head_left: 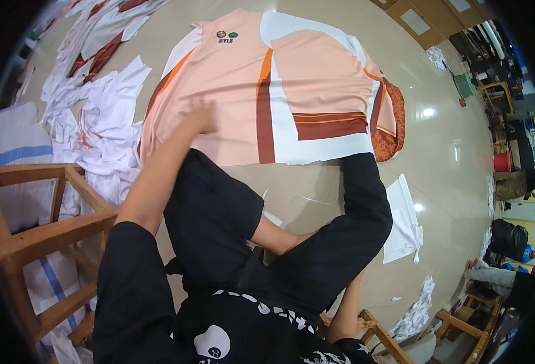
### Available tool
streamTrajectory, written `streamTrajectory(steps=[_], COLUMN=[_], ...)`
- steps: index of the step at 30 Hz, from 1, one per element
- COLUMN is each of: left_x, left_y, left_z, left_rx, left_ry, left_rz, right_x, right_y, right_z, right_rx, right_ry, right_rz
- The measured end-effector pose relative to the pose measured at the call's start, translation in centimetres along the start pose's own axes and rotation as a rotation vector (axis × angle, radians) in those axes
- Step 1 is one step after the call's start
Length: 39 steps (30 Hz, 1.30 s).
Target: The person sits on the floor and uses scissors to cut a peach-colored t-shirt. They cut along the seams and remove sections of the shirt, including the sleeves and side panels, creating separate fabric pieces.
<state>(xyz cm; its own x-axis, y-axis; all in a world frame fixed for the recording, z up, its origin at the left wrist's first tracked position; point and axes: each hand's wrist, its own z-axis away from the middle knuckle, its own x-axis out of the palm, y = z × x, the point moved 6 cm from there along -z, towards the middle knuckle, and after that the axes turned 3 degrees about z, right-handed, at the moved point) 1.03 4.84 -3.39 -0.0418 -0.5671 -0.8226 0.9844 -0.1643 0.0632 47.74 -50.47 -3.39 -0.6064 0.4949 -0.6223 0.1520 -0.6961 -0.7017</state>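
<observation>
Peach garment (240, 85) beneath blurred left fingers (204, 115), their spread and hold unclear.

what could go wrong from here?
1. The left hand is motion-blurred at the peach panel; a sideways drag could crease or shift it.
2. The right trouser leg comes right up to the white lower border; shifting that leg might tug the border, though contact is unclear.
3. The white cloth pile lies close beside the panel's left edge, so pieces could get mixed.
</observation>
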Motion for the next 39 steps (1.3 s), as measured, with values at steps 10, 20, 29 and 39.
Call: streamTrajectory(steps=[10, 20, 29, 39], left_x=[9.0, 8.7, 8.9, 7.6], left_y=[16.5, 16.2, 15.1, 15.2], left_z=[14.2, 15.3, 15.5, 15.5], left_rx=[0.564, 0.692, 0.699, 0.686], left_ry=[-0.21, -0.196, -0.087, 0.056], left_rz=[-0.336, -0.334, -0.249, -0.129], right_x=[-5.8, 4.8, 21.9, 21.4], right_y=[-4.5, -26.6, -29.1, -25.0], right_z=[1.5, -0.8, -6.4, -4.5], right_rx=[0.163, -0.319, -0.811, -0.602], right_ry=[-0.086, -0.093, -0.177, -0.067], right_rz=[-0.777, -0.436, 0.456, 0.395])
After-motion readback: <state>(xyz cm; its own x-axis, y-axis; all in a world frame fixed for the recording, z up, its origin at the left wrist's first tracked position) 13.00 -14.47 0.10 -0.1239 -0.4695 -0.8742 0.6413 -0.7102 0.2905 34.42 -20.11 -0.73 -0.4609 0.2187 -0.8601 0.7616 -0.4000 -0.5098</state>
